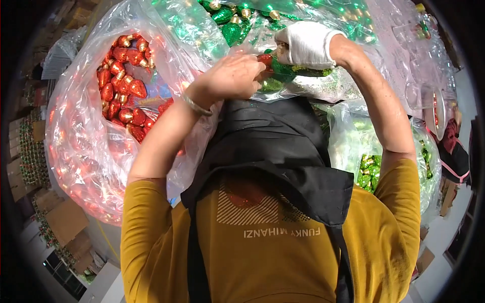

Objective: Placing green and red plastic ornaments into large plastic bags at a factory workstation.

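Note:
My bare left hand point(233, 76), slightly blurred, has its fingers bent closed round the near end of a red glittery bulb ornament point(264, 59). My right hand point(305, 46) wears a white glove with the fingertips bare. Its fingers are curled over a clear plastic pack point(275, 85) in front of my apron, and the palm hides part of it. Dark green and light green glittery ornaments point(312, 71) show in the pack, right beside the red one. The tips of my left fingers are partly hidden.
A large clear bag point(65, 136) of red bulb ornaments point(121, 86) lies open on the left. Dark green ornaments point(232, 30) in plastic are at the far side. A bag of light green ornaments point(369, 171) sits at the right. Cardboard boxes point(70, 221) stand at the far left.

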### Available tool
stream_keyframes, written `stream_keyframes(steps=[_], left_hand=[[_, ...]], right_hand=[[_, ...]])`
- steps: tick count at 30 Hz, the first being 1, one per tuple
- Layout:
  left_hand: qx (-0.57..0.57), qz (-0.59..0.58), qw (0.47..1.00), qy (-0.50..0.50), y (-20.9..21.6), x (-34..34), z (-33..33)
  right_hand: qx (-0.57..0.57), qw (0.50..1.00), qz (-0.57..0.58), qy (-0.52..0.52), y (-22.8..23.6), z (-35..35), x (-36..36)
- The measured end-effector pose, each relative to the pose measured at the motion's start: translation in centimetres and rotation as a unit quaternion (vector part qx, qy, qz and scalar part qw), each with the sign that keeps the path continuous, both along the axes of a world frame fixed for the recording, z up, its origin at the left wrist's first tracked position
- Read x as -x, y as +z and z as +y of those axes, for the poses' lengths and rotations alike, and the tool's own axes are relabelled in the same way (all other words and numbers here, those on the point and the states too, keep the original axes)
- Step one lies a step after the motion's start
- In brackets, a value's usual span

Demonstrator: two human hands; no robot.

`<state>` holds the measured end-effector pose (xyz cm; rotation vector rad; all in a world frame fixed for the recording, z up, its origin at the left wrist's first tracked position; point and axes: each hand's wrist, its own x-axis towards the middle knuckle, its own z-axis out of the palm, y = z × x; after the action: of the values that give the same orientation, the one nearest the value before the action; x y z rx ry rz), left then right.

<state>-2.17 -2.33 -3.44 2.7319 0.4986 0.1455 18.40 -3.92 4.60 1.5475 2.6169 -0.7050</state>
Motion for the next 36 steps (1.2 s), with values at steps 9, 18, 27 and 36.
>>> stream_keyframes(steps=[9, 18, 27, 36], left_hand=[[0.083, 0.090, 0.989, -0.088, 1.9, -1.7, 0.8], [0.054, 0.046, 0.986, -0.152, 0.2, -0.7, 1.0], [0.016, -0.110, 0.980, -0.164, 0.8, 0.2, -2.2], [-0.064, -0.051, 0.986, -0.146, 1.0, 1.2, -3.0]], right_hand=[[-0.071, 0.997, -0.028, -0.026, -0.8, 0.6, 0.3], [-0.261, 0.956, 0.034, 0.133, -2.9, -1.0, 1.1], [-0.198, 0.950, -0.119, 0.212, -5.2, -2.0, 3.7], [0.142, 0.984, -0.003, 0.109, -2.7, -0.3, 3.2]])
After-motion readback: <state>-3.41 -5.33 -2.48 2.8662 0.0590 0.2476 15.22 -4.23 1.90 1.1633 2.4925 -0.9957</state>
